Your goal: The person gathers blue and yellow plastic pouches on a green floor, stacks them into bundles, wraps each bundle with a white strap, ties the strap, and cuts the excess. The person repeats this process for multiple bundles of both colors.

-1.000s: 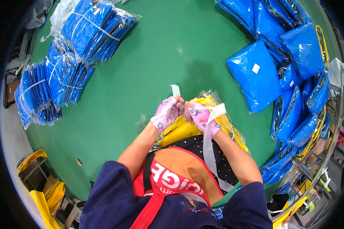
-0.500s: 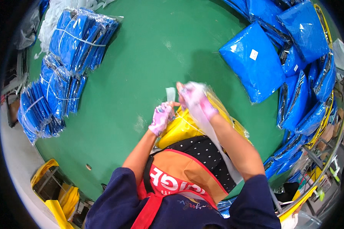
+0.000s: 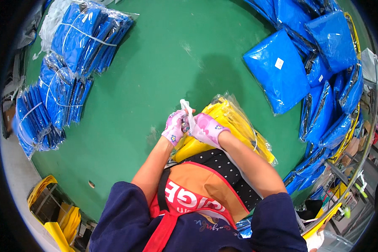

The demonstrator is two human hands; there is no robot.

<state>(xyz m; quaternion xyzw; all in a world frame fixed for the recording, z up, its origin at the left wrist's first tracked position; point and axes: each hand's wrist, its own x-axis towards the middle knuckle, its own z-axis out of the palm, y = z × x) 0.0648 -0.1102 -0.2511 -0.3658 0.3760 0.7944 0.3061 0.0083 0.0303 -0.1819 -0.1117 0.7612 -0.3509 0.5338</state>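
Note:
Both my hands wear pink patterned gloves and meet just above a stack of yellow bagged items (image 3: 239,126) lying in clear plastic at the near edge of the green table (image 3: 164,63). My left hand (image 3: 174,127) and my right hand (image 3: 206,129) pinch the same thin white strip (image 3: 186,108), which sticks up between them. The strip's lower end is hidden behind my hands.
Tied bundles of blue bagged items (image 3: 84,38) lie at the far left, with more (image 3: 42,113) along the left edge. Loose blue packs (image 3: 281,71) pile up on the right. Yellow bins (image 3: 59,214) stand on the floor at lower left.
My right hand had lifted up and away with the strip; it has come back down beside my left hand, and both now hold the strip close together.

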